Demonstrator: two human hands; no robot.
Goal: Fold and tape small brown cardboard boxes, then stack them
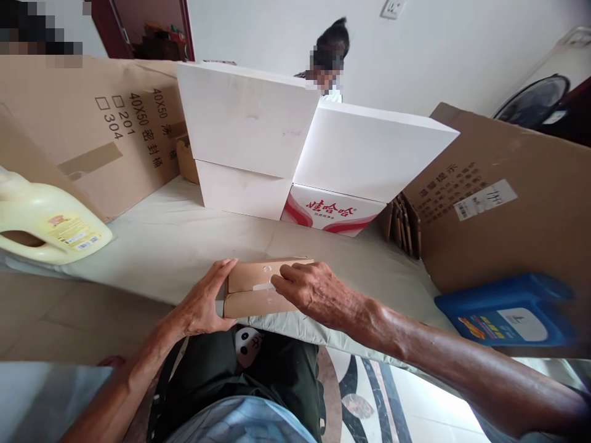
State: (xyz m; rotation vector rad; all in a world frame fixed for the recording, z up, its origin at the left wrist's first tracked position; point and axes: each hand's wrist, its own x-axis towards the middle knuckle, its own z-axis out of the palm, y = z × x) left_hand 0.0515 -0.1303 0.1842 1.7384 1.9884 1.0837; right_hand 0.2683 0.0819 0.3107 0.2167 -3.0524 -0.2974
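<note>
A small brown cardboard box (249, 304) sits at the near edge of the covered table, a seam running along the side that faces me. My left hand (205, 301) grips its left end, thumb at the near lower corner and fingers at the far upper one. Over the right part of the box, my right hand (311, 289) is closed, its fingertips pinched against the seam. Bits of clear tape (266, 269) and a pale strip show beside those fingertips. Whatever the right fingers pinch is hidden.
White boxes (244, 123) and a red-and-white carton (332, 209) stand stacked at the back. Large cardboard sheets (508, 234) lean at both sides. A yellow jug (55, 215) is at left, a blue bottle (503, 311) at right. Another person (330, 55) is behind the stack.
</note>
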